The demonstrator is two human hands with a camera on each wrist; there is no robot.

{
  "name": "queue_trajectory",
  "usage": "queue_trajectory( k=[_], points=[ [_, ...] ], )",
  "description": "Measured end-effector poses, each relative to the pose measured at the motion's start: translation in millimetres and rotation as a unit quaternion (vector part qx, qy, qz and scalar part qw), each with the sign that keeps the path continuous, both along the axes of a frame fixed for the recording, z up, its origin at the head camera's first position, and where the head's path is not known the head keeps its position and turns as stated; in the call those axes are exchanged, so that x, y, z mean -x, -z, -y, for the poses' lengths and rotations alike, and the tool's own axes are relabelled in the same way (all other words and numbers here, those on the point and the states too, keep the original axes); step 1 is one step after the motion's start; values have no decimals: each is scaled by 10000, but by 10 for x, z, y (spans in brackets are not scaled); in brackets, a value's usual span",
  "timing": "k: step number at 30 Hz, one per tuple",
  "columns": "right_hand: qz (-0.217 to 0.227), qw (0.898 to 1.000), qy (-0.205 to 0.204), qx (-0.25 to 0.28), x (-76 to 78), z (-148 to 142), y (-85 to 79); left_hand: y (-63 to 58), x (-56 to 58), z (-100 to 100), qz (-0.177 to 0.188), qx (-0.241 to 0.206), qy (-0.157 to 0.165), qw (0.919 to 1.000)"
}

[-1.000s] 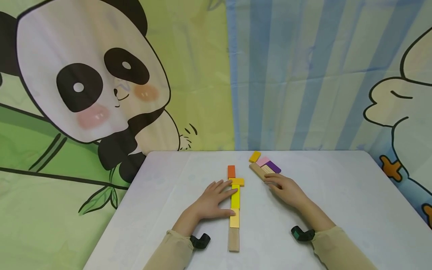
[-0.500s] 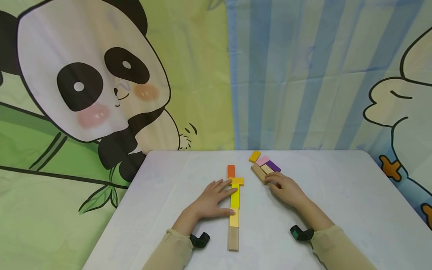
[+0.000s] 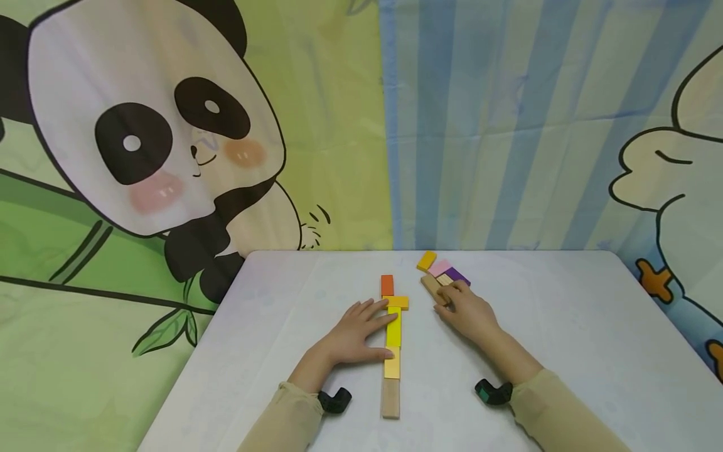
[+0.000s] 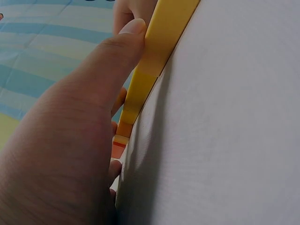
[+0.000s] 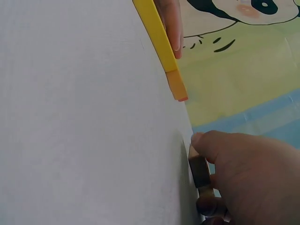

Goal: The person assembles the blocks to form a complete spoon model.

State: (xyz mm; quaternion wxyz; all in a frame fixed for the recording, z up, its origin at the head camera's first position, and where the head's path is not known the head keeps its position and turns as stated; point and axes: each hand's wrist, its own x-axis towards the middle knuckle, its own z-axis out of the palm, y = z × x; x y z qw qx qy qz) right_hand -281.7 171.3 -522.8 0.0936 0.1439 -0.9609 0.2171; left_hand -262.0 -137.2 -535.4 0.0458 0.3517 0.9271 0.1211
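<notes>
A line of flat blocks runs along the table: a red-orange block (image 3: 386, 285) at the far end, an orange block (image 3: 402, 303) set crosswise, a bright yellow block (image 3: 393, 331), a pale yellow block (image 3: 393, 368) and a bare wood block (image 3: 390, 400) nearest. My left hand (image 3: 354, 336) lies left of this line, fingers spread, fingertips and thumb touching the blocks. My right hand (image 3: 467, 314) pinches the near end of a tan wooden block (image 3: 430, 287), seen also in the right wrist view as a dark-sided wooden block (image 5: 199, 171) beside the thumb.
Beside the tan block lie a light wood block (image 3: 445, 280), a purple block (image 3: 459, 276), a pink block (image 3: 439, 268) and a yellow-orange block (image 3: 426, 260) near the back edge. A printed curtain (image 3: 327, 125) hangs behind the white table (image 3: 565, 326).
The tan block has shifted slightly to the right. My right hand has moved left, its fingers now over the block's near end. My left hand stays in place.
</notes>
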Motion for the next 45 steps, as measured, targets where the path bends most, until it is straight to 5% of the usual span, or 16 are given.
queue_trajectory(
  k=[7,14,27,45],
  points=[
    [-51,9998,126,109,46,25,-2,21,11,3,-30,-71,20,10000],
    [-60,9946,-414,947,157,-53,-44,50,20,-20,-89,-27,12,10000],
    [668,9884,-1314,376,473,252,-161,-13,-4,-35,-26,33,7,10000],
    [1179,9836,-1166,711,598,457,-21,-68,-18,-15,90,142,-94,9998]
  ],
)
